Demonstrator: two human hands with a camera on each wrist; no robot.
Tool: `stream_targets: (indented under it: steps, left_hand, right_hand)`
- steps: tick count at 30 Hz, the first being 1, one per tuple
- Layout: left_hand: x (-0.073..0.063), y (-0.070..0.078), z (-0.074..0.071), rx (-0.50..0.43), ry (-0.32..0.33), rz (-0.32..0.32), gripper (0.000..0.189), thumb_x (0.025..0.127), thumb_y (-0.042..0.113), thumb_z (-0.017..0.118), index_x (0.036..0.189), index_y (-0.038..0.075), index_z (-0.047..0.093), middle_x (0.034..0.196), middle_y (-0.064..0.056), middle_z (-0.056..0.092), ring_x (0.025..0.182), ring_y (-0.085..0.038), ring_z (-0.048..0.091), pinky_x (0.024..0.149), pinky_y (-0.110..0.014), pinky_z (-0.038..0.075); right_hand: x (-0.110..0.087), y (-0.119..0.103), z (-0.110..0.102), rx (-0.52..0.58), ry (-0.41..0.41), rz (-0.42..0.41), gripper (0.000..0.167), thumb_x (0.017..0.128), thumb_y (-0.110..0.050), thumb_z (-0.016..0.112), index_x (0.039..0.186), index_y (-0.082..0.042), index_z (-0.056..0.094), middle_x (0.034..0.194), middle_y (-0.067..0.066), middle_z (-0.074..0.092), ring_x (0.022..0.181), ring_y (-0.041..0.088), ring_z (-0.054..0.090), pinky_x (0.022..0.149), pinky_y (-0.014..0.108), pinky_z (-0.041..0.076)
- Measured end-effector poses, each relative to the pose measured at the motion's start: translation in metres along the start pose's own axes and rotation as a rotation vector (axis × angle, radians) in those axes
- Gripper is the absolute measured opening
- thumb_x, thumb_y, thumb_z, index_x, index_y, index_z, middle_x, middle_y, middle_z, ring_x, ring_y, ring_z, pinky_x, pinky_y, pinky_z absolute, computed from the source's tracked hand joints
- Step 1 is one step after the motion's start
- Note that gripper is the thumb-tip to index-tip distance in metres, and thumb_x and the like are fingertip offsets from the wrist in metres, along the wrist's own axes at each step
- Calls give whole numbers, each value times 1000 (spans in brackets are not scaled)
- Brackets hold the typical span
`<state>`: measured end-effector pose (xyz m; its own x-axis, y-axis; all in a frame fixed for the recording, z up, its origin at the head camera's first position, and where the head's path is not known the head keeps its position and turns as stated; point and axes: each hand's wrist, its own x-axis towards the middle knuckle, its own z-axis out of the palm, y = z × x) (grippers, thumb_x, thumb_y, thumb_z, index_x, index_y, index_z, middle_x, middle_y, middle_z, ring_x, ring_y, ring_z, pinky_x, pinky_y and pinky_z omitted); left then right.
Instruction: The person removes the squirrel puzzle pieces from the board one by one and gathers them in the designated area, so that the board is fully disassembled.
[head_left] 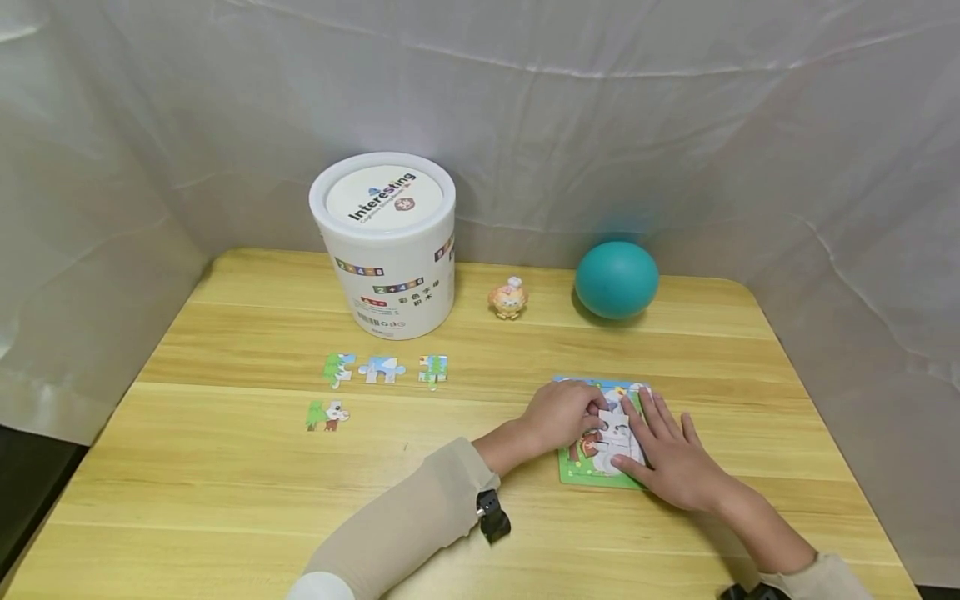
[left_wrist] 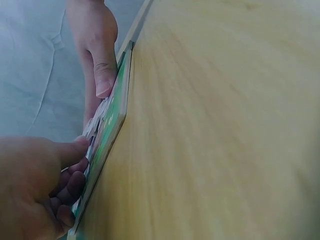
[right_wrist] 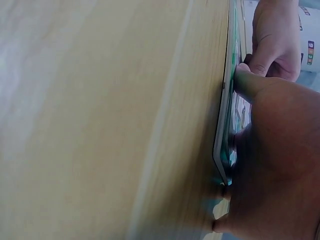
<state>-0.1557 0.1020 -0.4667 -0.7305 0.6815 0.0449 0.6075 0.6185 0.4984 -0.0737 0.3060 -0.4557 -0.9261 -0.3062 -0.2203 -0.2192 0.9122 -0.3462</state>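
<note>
A jigsaw puzzle board (head_left: 600,480) with a green and blue picture lies flat at the table's right side. On its middle, my left hand (head_left: 557,414) pinches the left side of a pale puzzle piece (head_left: 617,427) between thumb and bent index finger; its other fingers curl beneath, as the left wrist view shows. My right hand (head_left: 678,462) rests over the board's right edge, fingers spread and fairly straight, thumb touching the picture's lower part. In the right wrist view the board's edge (right_wrist: 218,145) shows beside that hand. Both hands hide parts of the picture.
Several loose puzzle pieces (head_left: 382,369) lie left of centre on the wooden table (head_left: 225,483). Behind them stands a white lidded bucket (head_left: 390,267). A small chick figurine (head_left: 508,300) and a teal ball (head_left: 617,280) sit near the back edge, before a grey curtain (head_left: 525,125).
</note>
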Motion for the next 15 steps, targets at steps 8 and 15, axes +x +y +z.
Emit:
stream_targets:
  steps: [8, 15]
  left_hand:
    - [-1, -1, 0, -46, 19, -2, 19, 98, 31, 71, 112, 19, 75, 86, 16, 69, 76, 5, 59, 71, -15, 47]
    - [0, -5, 0, -146, 81, -2, 15, 98, 26, 70, 110, 18, 76, 87, 12, 71, 73, 6, 58, 66, -12, 45]
  right_hand:
    - [0, 1, 0, -3, -3, -5, 90, 101, -55, 55, 163, -4, 14, 167, 26, 0, 153, 46, -3, 111, 77, 1]
    - [0, 1, 0, 5, -6, 0, 91, 101, -55, 55, 161, 1, 16, 167, 27, -1, 153, 46, -4, 112, 76, 0]
